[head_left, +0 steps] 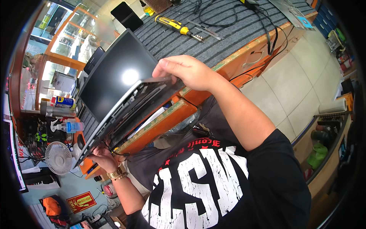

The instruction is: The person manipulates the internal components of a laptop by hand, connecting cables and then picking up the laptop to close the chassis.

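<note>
A dark laptop, its screen (118,72) opened and glossy with a bright reflection, is tilted up on its side edge over the near edge of the workbench. Its thin base (118,108) shows ports along the rim, and the underside faces me. My left hand (103,158), with a gold bracelet at the wrist, grips the base's lower left corner. At the upper right corner my right hand (185,72) is closed on the base, thumb on top and fingers beneath. The keyboard side is hidden.
On the grey striped mat (225,36) lie a yellow and black electric screwdriver (171,24), thin metal tweezers (206,30), black cables (228,19) and a black tablet (127,16). An open drawer (164,122) sits below the laptop. A spray bottle (68,126) and white fan (58,157) stand left.
</note>
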Motion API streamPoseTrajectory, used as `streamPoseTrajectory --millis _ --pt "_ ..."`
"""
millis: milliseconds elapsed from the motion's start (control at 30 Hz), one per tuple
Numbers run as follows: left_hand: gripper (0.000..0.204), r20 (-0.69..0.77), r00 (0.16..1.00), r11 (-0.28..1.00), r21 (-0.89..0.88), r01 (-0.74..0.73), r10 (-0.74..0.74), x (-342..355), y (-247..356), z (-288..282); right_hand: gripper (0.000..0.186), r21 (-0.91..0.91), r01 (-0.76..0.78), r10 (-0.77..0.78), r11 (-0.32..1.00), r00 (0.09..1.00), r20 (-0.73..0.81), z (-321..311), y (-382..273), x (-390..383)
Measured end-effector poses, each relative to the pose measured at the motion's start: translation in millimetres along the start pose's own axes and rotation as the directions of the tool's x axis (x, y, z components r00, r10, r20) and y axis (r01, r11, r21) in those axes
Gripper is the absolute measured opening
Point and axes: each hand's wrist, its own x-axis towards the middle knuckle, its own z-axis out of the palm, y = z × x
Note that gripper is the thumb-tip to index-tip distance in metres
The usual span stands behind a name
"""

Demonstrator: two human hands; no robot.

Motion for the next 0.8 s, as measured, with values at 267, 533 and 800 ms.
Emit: streamPoseTrajectory --millis 267,533,800 --pt "0.114 0.042 0.999 1.000 0.006 0.026 -0.026 1 0 -3 0.060 0.056 0.053 -0.051 0.997 0.998 -0.033 5 2 3" --pt "0.109 -0.002 1.000 1.000 0.016 0.014 -0.014 -4 5 8 0.058 0.033 0.038 -0.037 0.999 0.999 -0.031 4 1 1" --pt "0.108 0.034 0.999 1.000 -0.006 0.002 -0.002 -1 -1 1 0.053 0.019 0.035 -0.034 0.999 0.999 -0.034 2 2 1"
